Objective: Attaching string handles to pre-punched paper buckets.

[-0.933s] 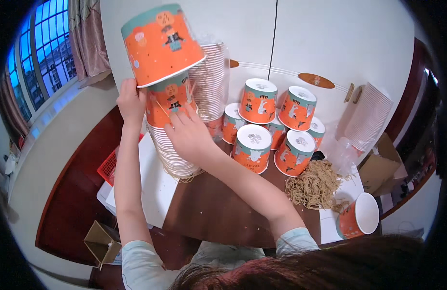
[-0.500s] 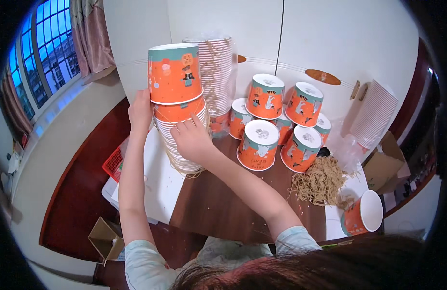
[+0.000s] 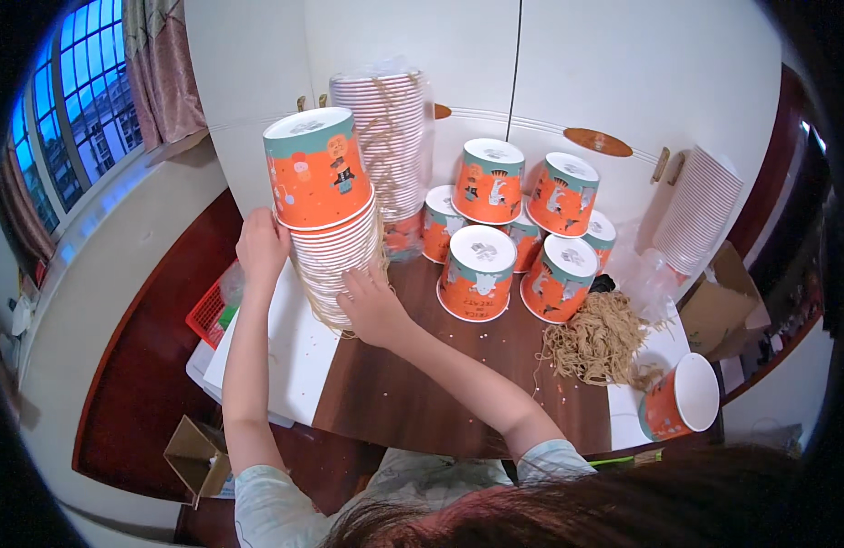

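In front of me on the left stands a tall stack of paper buckets, nested upside down with their white rims showing in a column. The topmost bucket is orange with a teal band and small printed figures. My left hand is closed against the stack's left side, just under the top bucket's rim. On the right side, my right hand presses its bent fingers against the lower rims; its thumb is hard to make out. Loose tan twine runs down the stack's sides.
Behind stands a taller bagged bucket stack. Several upside-down buckets are grouped at centre right, some raised on others. A tan twine heap and a tipped bucket are at right. Another stack leans near the cabinet.
The top bucket has dropped down onto the stack, covering the orange wall that showed below it. My left hand has moved down with it, and my right hand has shifted lower along the rims.
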Demonstrator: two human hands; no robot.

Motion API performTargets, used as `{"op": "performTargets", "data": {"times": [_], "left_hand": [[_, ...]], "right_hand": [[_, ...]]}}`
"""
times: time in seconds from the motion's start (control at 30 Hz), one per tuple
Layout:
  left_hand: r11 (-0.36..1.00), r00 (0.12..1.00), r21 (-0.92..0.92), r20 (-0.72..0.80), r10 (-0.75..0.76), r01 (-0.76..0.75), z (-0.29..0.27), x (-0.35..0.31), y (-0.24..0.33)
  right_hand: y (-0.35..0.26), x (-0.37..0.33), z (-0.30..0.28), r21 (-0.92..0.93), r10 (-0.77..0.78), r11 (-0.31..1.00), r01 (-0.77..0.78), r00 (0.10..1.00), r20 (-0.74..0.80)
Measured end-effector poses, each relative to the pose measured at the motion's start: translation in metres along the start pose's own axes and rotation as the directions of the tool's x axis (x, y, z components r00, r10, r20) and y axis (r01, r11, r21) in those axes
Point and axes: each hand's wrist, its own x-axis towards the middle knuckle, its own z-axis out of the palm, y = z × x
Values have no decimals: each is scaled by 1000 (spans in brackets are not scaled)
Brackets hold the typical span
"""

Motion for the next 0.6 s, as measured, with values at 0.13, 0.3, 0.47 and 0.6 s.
{"op": "performTargets", "data": {"times": [0.13, 0.3, 0.47, 0.6], "left_hand": [[997, 997, -74, -71, -2, -3, -5, -4, 18], [972, 934, -178, -347, 84, -154, -6, -5, 42], [955, 925, -47, -269, 270, -292, 6, -13, 79], [959, 934, 34, -221, 281, -280, 22, -27, 87]], "right_hand": [[4, -11, -2, 66, 8, 998, -5, 999, -47], [46, -37, -35, 14, 180, 983, -181, 981, 74], [106, -101, -66, -242, 485, 849, -469, 874, 7], [112, -126, -73, -211, 471, 862, -460, 882, 2]]}}
